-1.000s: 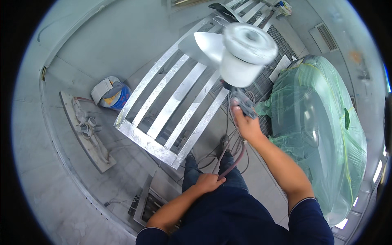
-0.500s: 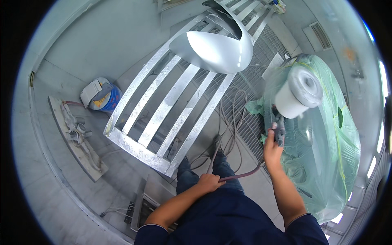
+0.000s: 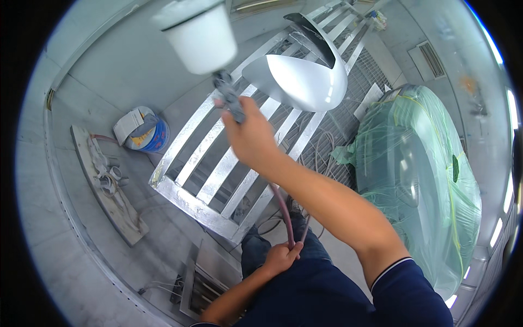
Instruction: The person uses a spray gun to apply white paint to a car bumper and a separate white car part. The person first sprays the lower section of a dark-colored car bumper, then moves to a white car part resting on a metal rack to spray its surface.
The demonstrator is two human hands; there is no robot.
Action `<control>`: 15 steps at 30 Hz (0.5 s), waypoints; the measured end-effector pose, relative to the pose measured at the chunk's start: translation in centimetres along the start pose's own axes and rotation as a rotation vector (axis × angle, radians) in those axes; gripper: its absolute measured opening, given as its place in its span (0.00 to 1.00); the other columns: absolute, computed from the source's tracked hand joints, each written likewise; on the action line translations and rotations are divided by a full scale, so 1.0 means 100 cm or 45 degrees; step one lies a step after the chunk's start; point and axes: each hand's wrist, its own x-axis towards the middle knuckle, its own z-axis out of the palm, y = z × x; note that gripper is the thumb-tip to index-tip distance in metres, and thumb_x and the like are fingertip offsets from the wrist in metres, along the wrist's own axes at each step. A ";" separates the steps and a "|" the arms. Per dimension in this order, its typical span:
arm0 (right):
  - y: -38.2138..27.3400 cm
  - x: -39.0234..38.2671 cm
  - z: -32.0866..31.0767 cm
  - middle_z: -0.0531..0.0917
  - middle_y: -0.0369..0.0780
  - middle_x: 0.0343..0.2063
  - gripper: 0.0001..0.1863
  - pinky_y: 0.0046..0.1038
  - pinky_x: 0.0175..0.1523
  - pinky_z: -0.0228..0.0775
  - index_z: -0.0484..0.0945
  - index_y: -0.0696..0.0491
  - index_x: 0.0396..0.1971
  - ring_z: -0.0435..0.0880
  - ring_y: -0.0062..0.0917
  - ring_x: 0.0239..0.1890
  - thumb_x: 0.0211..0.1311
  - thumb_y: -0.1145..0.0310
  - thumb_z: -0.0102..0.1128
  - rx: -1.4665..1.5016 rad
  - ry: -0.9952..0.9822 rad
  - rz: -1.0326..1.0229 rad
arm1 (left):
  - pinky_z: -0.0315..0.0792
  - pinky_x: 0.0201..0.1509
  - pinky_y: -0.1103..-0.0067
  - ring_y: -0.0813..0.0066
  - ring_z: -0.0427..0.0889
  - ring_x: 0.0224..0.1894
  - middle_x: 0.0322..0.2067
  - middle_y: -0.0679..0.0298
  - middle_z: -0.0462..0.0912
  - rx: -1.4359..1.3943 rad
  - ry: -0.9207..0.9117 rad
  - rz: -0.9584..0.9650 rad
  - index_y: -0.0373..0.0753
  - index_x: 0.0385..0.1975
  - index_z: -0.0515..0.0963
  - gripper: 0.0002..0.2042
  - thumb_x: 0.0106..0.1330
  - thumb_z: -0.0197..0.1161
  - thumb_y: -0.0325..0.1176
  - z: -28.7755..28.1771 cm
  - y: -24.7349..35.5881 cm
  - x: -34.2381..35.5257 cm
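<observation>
My right hand [image 3: 249, 131] is wrapped round the dark handle of a paint spray gun [image 3: 229, 97], raised over the left side of a silver slatted rack. A large white paint cup [image 3: 202, 43] tops the gun, blurred by motion. The gun's nozzle is hidden behind the cup and hand. Close to my waist, my left hand [image 3: 282, 256] grips a reddish air hose [image 3: 284, 218], which climbs toward the gun. A glossy silver curved body panel [image 3: 305, 82] with a dark inner edge rests on the rack [image 3: 218, 180], to the right of the gun.
Green masking film [image 3: 430, 218] wraps a car part on the right. Hoses lie on the floor grating [image 3: 357, 76] beneath the rack. At left are a blue bucket [image 3: 158, 137] and a board [image 3: 81, 158] with fittings; a metal stand [image 3: 190, 283] is low left.
My right hand has swung the spray gun from above the wrapped part on the right across to the rack's left side. The hose now rises steeply; my left hand still holds it near my waist.
</observation>
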 end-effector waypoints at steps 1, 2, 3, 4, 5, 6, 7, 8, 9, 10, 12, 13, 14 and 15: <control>-0.005 0.010 0.012 0.80 0.53 0.40 0.17 0.44 0.44 0.72 0.70 0.58 0.48 0.81 0.51 0.41 0.66 0.62 0.56 0.007 0.021 -0.022 | 0.74 0.33 0.71 0.62 0.84 0.26 0.18 0.59 0.81 -0.065 0.054 -0.002 0.38 0.20 0.80 0.31 0.72 0.46 0.60 -0.002 0.008 0.001; -0.009 0.020 0.023 0.81 0.53 0.37 0.18 0.44 0.44 0.72 0.71 0.59 0.47 0.81 0.50 0.39 0.66 0.61 0.56 0.009 0.047 -0.043 | 0.74 0.33 0.71 0.63 0.83 0.25 0.18 0.59 0.81 -0.155 0.077 0.006 0.38 0.20 0.80 0.31 0.72 0.46 0.59 -0.004 0.009 0.005; -0.011 0.029 0.030 0.81 0.53 0.34 0.19 0.43 0.44 0.71 0.71 0.60 0.47 0.81 0.49 0.38 0.66 0.60 0.56 0.015 0.071 -0.065 | 0.74 0.33 0.72 0.63 0.83 0.25 0.18 0.59 0.81 -0.244 0.104 0.010 0.37 0.20 0.80 0.31 0.72 0.46 0.59 -0.006 0.009 0.008; -0.011 0.036 0.034 0.81 0.53 0.34 0.19 0.44 0.44 0.71 0.71 0.60 0.47 0.81 0.50 0.38 0.66 0.60 0.56 -0.013 0.123 -0.075 | 0.74 0.33 0.73 0.64 0.82 0.24 0.18 0.59 0.81 -0.333 0.127 0.016 0.37 0.20 0.80 0.31 0.72 0.46 0.59 -0.008 0.012 0.011; -0.008 0.043 0.038 0.81 0.53 0.33 0.19 0.44 0.44 0.71 0.71 0.61 0.46 0.81 0.50 0.38 0.66 0.60 0.56 -0.040 0.171 -0.084 | 0.73 0.33 0.74 0.66 0.82 0.23 0.17 0.60 0.80 -0.288 0.120 0.023 0.36 0.20 0.79 0.31 0.73 0.46 0.58 -0.017 0.021 0.010; -0.004 0.046 0.039 0.81 0.54 0.33 0.19 0.44 0.44 0.71 0.70 0.61 0.45 0.81 0.50 0.38 0.66 0.60 0.55 -0.067 0.222 -0.091 | 0.73 0.32 0.74 0.65 0.82 0.23 0.17 0.60 0.81 -0.239 0.103 0.016 0.36 0.20 0.79 0.31 0.73 0.46 0.58 -0.021 0.021 0.009; 0.000 0.046 0.038 0.81 0.54 0.33 0.19 0.43 0.43 0.71 0.70 0.61 0.46 0.82 0.49 0.38 0.66 0.60 0.56 -0.060 0.236 -0.087 | 0.73 0.32 0.74 0.65 0.82 0.24 0.17 0.59 0.81 -0.195 0.089 0.010 0.36 0.20 0.79 0.31 0.72 0.47 0.58 -0.024 0.021 0.008; 0.005 0.045 0.034 0.81 0.54 0.33 0.19 0.42 0.43 0.71 0.71 0.60 0.46 0.82 0.48 0.38 0.66 0.60 0.56 -0.049 0.245 -0.083 | 0.73 0.32 0.74 0.65 0.83 0.24 0.17 0.59 0.81 -0.150 0.079 0.001 0.36 0.21 0.79 0.31 0.72 0.47 0.58 -0.026 0.021 0.007; 0.007 0.042 0.027 0.81 0.54 0.33 0.19 0.41 0.42 0.71 0.71 0.60 0.47 0.82 0.47 0.37 0.66 0.60 0.56 -0.040 0.258 -0.075 | 0.73 0.33 0.72 0.64 0.83 0.25 0.18 0.59 0.81 -0.097 0.058 -0.012 0.36 0.22 0.80 0.31 0.72 0.47 0.59 -0.026 0.017 0.005; 0.011 0.036 0.017 0.81 0.52 0.32 0.19 0.39 0.42 0.71 0.71 0.59 0.49 0.82 0.44 0.36 0.66 0.60 0.56 -0.002 0.229 -0.042 | 0.74 0.33 0.71 0.63 0.83 0.26 0.18 0.59 0.81 -0.043 0.036 -0.024 0.36 0.23 0.80 0.31 0.71 0.46 0.60 -0.025 0.010 0.003; 0.018 0.014 -0.009 0.80 0.49 0.30 0.19 0.35 0.41 0.72 0.71 0.57 0.51 0.82 0.37 0.34 0.67 0.61 0.55 0.079 0.164 0.025 | 0.74 0.34 0.68 0.60 0.84 0.28 0.20 0.58 0.82 0.117 -0.053 -0.063 0.37 0.26 0.80 0.31 0.70 0.46 0.62 -0.023 0.003 0.000; 0.039 0.006 -0.021 0.78 0.44 0.28 0.18 0.32 0.38 0.71 0.70 0.55 0.54 0.80 0.30 0.30 0.69 0.62 0.54 0.049 0.198 -0.083 | 0.74 0.35 0.67 0.58 0.84 0.29 0.21 0.57 0.83 0.227 -0.134 -0.084 0.37 0.27 0.81 0.31 0.70 0.45 0.62 -0.022 0.004 0.000; 0.061 -0.004 -0.030 0.77 0.38 0.27 0.18 0.28 0.34 0.70 0.70 0.53 0.56 0.77 0.23 0.27 0.70 0.63 0.54 0.027 0.223 -0.192 | 0.75 0.36 0.65 0.56 0.84 0.31 0.23 0.56 0.83 0.335 -0.206 -0.113 0.37 0.29 0.81 0.31 0.70 0.44 0.63 -0.021 0.002 0.000; 0.063 -0.019 -0.047 0.75 0.34 0.26 0.17 0.26 0.31 0.68 0.70 0.52 0.56 0.74 0.19 0.24 0.71 0.64 0.53 0.075 0.186 -0.215 | 0.74 0.38 0.64 0.54 0.84 0.32 0.25 0.54 0.83 0.436 -0.226 -0.110 0.37 0.30 0.81 0.31 0.70 0.45 0.62 -0.018 -0.001 0.000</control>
